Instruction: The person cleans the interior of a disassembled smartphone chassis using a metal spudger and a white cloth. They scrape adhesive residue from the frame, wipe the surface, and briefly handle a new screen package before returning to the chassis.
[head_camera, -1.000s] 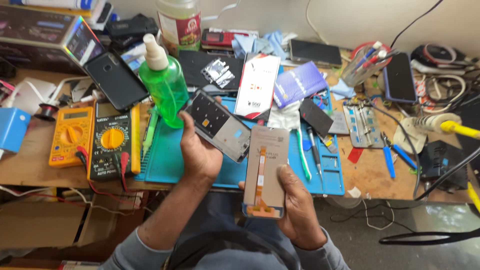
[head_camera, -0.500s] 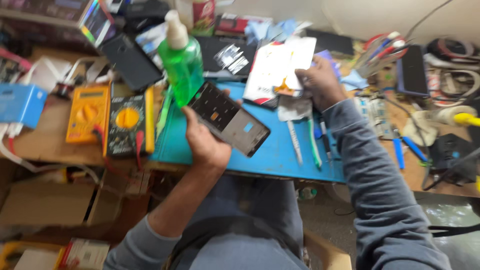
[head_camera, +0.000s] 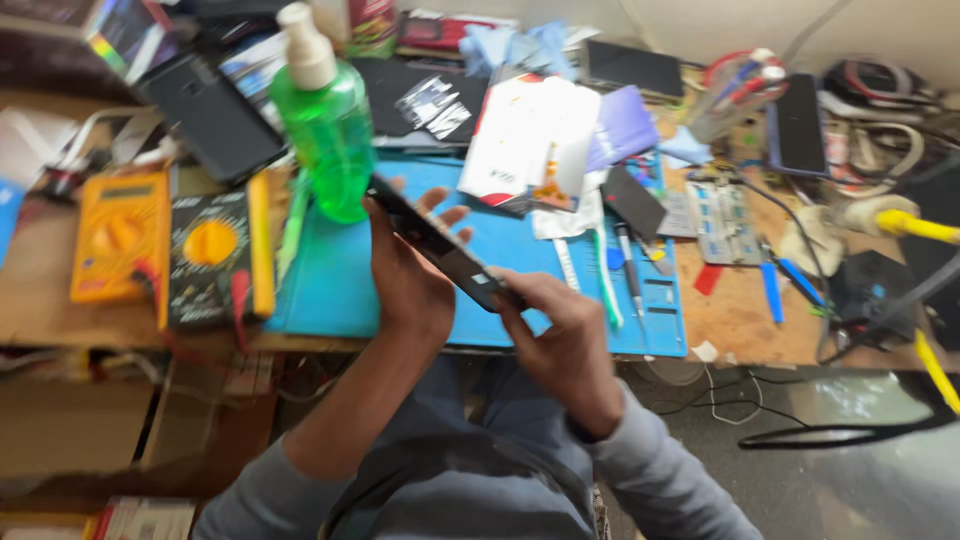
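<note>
You hold 1 dark, flat phone body (head_camera: 440, 245), tilted edge-on. It hangs above the blue mat (head_camera: 330, 285).

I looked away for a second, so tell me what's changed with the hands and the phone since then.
The right hand let go of the screen panel, left on the white boxes, and came back to grip the dark phone body. The left hand still holds it, now tilted edge-on. The green bottle and meters stayed put.

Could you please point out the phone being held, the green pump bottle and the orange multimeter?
phone (head_camera: 440, 245), head view, dark back panel.
green pump bottle (head_camera: 330, 140), head view, green body.
orange multimeter (head_camera: 118, 235), head view, round dial.
</note>
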